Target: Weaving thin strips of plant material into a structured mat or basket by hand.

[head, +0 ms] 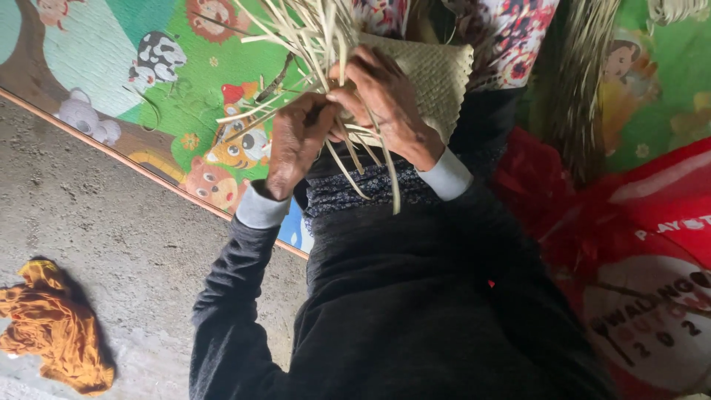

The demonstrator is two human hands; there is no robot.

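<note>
Left hand (292, 144) and right hand (385, 104) both pinch thin straw strips (311, 37), fingers closed on them. Woven mat (437, 70) at 3 o'clock. Orange cloth (59, 326) on floor, 8 o'clock.

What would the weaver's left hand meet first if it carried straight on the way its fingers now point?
Probably the loose pale strips, which the left hand already grips; beyond them lies the woven mat piece. Depth is unclear.
</note>
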